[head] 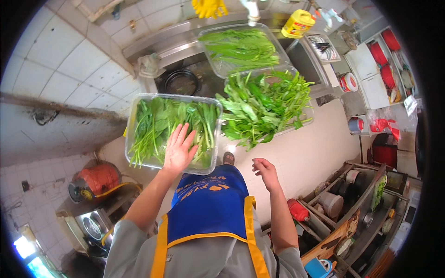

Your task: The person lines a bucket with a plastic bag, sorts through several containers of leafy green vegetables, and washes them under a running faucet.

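My left hand (pixel 179 149) lies spread, back up, on leafy greens (pixel 156 120) with long stems in a clear plastic tray (pixel 170 95). This tray is at the near left corner of a metal sink, overhanging its front. To the right of the tray, my right hand (pixel 266 171) hangs in the air with loosely bent fingers; I see nothing in it. A heap of long-stemmed leafy greens (pixel 264 104) spills over the rim of a second clear tray (pixel 307 116). Behind it, a third clear tray (pixel 216 71) holds flat, long green leaves (pixel 240 48).
A black round pan (pixel 181 82) sits in the sink. A yellow jug (pixel 298 23) and a white tap (pixel 253 14) are at the back. At lower right stands a wooden rack (pixel 330 239) with pots; a reddish gas cylinder (pixel 99 180) lies at left.
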Action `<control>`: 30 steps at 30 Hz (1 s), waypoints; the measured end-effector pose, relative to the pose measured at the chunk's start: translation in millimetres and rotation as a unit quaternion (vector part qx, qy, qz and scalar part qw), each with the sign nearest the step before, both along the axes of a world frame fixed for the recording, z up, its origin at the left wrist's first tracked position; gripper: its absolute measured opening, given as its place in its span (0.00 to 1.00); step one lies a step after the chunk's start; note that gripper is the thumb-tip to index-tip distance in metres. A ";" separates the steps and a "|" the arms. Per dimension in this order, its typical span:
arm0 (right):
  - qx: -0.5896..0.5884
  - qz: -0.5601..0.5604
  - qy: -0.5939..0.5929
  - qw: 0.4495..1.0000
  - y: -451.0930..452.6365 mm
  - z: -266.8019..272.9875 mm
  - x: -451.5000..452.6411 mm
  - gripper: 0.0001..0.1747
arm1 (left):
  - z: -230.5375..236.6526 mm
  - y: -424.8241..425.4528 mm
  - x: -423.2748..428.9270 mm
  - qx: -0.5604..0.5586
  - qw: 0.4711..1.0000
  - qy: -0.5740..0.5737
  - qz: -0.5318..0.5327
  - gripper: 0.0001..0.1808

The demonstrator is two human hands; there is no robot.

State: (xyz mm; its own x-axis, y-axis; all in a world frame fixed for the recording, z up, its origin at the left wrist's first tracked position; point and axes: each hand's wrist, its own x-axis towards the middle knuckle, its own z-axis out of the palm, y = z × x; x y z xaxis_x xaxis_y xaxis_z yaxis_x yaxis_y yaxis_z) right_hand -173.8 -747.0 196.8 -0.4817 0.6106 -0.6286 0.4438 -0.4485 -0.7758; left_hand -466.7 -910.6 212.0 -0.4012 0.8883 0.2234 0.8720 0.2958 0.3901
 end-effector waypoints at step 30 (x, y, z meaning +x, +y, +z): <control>-0.203 -0.011 0.064 0.977 215.1 -22.3 87.1 0.22 | -4.4 65.5 132.4 -0.063 0.963 -0.096 0.242 0.31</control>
State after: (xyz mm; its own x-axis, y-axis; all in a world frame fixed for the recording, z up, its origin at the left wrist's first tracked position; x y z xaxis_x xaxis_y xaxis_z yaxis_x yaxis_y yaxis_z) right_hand -86.7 -531.9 174.5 -0.5618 0.3341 -0.7568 0.3417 -0.7394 -0.5801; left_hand -334.3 -845.1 207.5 -0.7989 0.6014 0.0067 0.5351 0.7055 0.4647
